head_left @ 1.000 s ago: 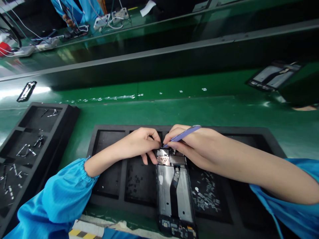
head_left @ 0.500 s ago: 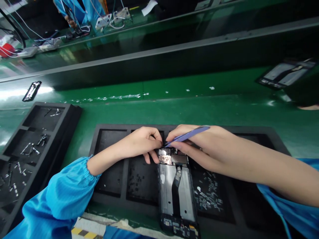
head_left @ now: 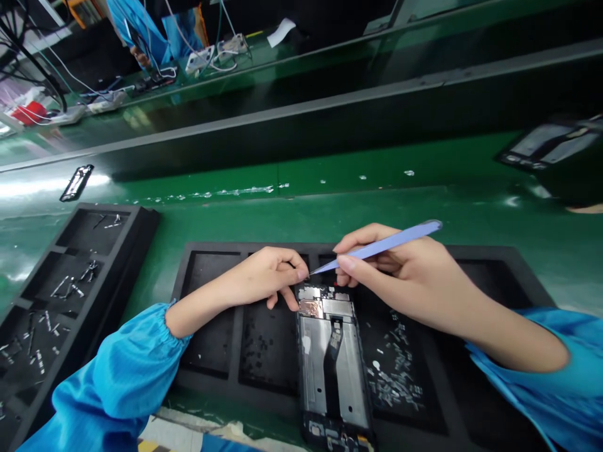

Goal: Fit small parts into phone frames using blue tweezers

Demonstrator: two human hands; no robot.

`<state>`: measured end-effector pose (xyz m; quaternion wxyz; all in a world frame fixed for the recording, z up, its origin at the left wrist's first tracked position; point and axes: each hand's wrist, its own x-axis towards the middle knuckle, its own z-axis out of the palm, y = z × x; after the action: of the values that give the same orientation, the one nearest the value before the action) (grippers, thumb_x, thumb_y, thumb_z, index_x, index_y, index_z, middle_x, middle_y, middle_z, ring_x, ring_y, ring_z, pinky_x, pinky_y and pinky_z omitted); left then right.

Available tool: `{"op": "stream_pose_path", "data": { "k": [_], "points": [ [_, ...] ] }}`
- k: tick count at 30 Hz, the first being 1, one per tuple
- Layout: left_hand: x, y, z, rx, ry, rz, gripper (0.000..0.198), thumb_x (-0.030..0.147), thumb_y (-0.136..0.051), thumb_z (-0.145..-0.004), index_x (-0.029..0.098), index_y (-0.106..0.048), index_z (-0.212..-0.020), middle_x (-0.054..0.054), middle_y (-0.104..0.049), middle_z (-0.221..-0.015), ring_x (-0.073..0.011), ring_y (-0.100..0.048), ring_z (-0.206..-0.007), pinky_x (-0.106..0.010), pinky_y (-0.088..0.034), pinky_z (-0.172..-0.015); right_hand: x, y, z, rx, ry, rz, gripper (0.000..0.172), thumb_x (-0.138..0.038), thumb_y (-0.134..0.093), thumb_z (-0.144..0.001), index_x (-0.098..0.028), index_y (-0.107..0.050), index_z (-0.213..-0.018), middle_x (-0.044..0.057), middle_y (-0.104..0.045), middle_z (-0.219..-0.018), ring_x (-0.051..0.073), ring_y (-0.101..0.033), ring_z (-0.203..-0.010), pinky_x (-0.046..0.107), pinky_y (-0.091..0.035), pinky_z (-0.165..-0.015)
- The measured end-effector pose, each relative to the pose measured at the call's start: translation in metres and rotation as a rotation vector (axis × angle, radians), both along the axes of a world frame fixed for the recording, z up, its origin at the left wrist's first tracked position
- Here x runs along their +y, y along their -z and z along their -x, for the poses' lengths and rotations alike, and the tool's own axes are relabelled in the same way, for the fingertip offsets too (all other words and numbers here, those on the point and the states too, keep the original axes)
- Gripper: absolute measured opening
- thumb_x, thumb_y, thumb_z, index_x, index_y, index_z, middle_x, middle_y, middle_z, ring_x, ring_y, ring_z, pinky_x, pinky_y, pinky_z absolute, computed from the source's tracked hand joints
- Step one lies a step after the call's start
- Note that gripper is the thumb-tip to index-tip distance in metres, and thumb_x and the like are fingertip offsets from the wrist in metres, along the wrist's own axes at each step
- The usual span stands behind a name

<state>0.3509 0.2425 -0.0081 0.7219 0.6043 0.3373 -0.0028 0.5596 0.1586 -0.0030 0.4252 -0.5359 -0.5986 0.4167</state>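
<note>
A pair of purple tweezers (head_left: pixel 389 243) is gripped in my right hand (head_left: pixel 400 276), its thin tip pointing left. That tip meets the fingertips of my left hand (head_left: pixel 268 273), where thumb and index finger are pinched together; anything between them is too small to make out. Just below lies an opened phone (head_left: pixel 342 370), its metal inner plate, dark ribbon cable and upper board exposed. My left hand's lower fingers hang by the phone's upper left corner. The phone rests across a black compartment tray (head_left: pixel 234 351).
Tiny parts (head_left: pixel 398 364) lie in the compartment right of the phone. A second black tray (head_left: pixel 141 229) with small metal pieces stands at left. Phone frames lie at the far left (head_left: pixel 76 182) and far right (head_left: pixel 549 144). Beyond the ledge, a blue-sleeved person (head_left: pixel 141 31) sits near cables.
My right hand has turned and opened out slightly, so the tweezers show at fuller length, tip still at my left fingertips. The whole view has shifted a little.
</note>
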Motion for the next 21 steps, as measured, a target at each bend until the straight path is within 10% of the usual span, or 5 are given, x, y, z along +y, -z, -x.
{"op": "stream_pose_path", "data": {
  "k": [21],
  "points": [
    [0.000,0.004,-0.003,0.048,-0.042,0.070,0.009,0.015,-0.048,-0.090,0.015,-0.054,-0.084,0.000,-0.061,-0.072,-0.0155,-0.070,-0.057,-0.016,-0.043,-0.033,0.001,0.011,-0.010,-0.149,-0.138,-0.045,0.023,-0.038,-0.059,-0.097,-0.021,-0.072,-0.088,0.005,-0.069,-0.088,0.019,-0.071,-0.076,0.028,-0.060,-0.061]
  ]
}}
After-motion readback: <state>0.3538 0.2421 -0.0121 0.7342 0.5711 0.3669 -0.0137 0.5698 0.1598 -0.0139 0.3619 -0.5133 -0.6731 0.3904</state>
